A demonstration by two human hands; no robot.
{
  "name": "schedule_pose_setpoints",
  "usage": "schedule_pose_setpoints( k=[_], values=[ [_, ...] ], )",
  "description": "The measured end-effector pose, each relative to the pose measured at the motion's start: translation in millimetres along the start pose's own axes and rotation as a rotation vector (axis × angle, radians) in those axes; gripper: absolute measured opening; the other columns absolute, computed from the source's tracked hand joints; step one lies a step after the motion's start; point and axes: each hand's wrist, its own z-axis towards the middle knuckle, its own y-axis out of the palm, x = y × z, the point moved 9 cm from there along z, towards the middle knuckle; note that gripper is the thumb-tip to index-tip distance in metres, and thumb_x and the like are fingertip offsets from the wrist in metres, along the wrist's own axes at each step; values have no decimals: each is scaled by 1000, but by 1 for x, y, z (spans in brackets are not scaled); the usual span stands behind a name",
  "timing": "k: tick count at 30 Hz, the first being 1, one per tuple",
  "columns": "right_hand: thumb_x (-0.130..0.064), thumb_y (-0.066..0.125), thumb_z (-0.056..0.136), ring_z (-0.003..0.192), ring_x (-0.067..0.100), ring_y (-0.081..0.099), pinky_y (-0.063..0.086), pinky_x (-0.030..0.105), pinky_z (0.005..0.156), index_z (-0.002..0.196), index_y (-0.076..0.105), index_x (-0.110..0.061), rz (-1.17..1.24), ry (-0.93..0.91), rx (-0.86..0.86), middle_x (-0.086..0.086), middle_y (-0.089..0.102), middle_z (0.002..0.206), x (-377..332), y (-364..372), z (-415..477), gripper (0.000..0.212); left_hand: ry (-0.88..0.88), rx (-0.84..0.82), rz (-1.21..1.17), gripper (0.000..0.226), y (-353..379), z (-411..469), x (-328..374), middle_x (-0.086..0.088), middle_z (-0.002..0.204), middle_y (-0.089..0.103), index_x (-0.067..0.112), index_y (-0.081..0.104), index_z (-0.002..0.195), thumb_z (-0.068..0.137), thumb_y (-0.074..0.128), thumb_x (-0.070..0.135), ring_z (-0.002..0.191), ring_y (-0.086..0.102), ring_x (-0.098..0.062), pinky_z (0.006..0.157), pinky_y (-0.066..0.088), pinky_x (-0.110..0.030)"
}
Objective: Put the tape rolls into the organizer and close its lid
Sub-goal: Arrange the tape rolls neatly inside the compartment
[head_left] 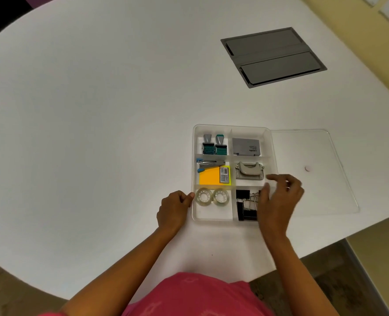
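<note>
1. the shallow translucent white plastic organizer (pixel 270 142) with six compartments sits on the white rounded table (pixel 97 110), directly in front of you.
2. the two clear tape rolls (pixel 212 197) with white cores lie flat, side by side and just touching, in the near-left compartment of the organizer.
3. the clear flat plastic lid (pixel 312 156) with a small round knob lies flat on the table, against the organizer's right wall; the organizer is uncovered.
4. your left hand (pixel 174 209) rests on the table at the organizer's near-left corner, fingers curled, thumb tip touching the left wall. it holds nothing.
5. your right hand (pixel 278 197) hovers over the organizer's near-right part, fingers loosely spread and bent, index pointing left. it is empty, and slightly blurred.
6. under that hand, the near-right compartment holds black binder clips (pixel 246 207), partly hidden.
7. other compartments: two date stamps (pixel 214 144) far left; a grey box (pixel 247 147) far right; a silver stapler (pixel 210 165) and a yellow-orange sticky note pad (pixel 214 177) middle left; a grey hole punch (pixel 249 171) middle right.
8. a grey rectangular hatch (pixel 273 57) is set into the table, well beyond the organizer.
</note>
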Motion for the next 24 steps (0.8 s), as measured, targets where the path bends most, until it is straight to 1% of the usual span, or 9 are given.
schedule_pose_setpoints(
  k=[2,4,6,7,11,14,19,22,24],
  values=[
    [4,58,87,97,26,54,44,29,76,101,65,-7,73,140,-14,16,58,108,34,-5,9,19,-19,-19,-5,38,0,1,-3,5,72,65,21,61,70,88,51,53,78,67,-20,77,50,-37],
    [6,55,88,89,29,63,45,25,72,95,69,-6,170,352,-87,16,68,99,75,0,14,20,-31,-39,-14,39,-1,2,-4,6,69,65,21,63,69,87,52,54,77,66,-20,77,49,-36],
    [4,54,89,89,31,67,47,23,71,94,71,-8,245,567,-151,14,71,98,111,7,12,22,-42,-52,-26,38,-1,3,-4,8,66,63,23,62,66,86,54,54,77,66,-19,77,49,-35],
    [3,56,88,89,31,67,48,24,73,95,71,-8,237,610,-173,15,72,100,123,8,11,20,-47,-55,-36,38,-1,2,-4,8,66,63,24,62,64,86,54,54,77,66,-19,77,48,-34],
    [-2,62,88,93,32,64,43,26,82,101,69,1,75,519,-310,19,71,102,135,20,13,15,-53,-59,-81,40,0,1,-4,0,75,71,18,66,69,86,55,53,78,68,-22,80,51,-38],
    [5,59,87,89,33,65,42,24,79,96,69,4,10,411,-360,22,71,95,134,27,13,13,-48,-52,-107,39,-1,0,-4,-4,80,73,18,66,69,86,56,51,78,68,-23,83,52,-41],
    [12,55,85,75,20,56,42,25,75,88,70,5,-58,314,-426,22,71,89,140,34,13,17,-48,-46,-109,40,-3,-1,-4,-3,80,73,20,65,66,85,56,54,78,69,-23,83,53,-41],
    [12,55,84,79,30,63,47,29,74,85,70,5,-100,276,-452,22,71,89,139,37,13,17,-56,-46,-108,41,-5,-2,-3,-4,79,74,20,66,65,85,55,55,78,69,-23,84,54,-41],
    [9,52,84,78,31,63,47,30,69,82,70,2,-142,280,-473,21,71,88,139,38,12,19,-65,-52,-119,41,-7,-3,-3,-4,79,74,22,65,62,84,56,55,78,69,-24,85,55,-43]
  ],
)
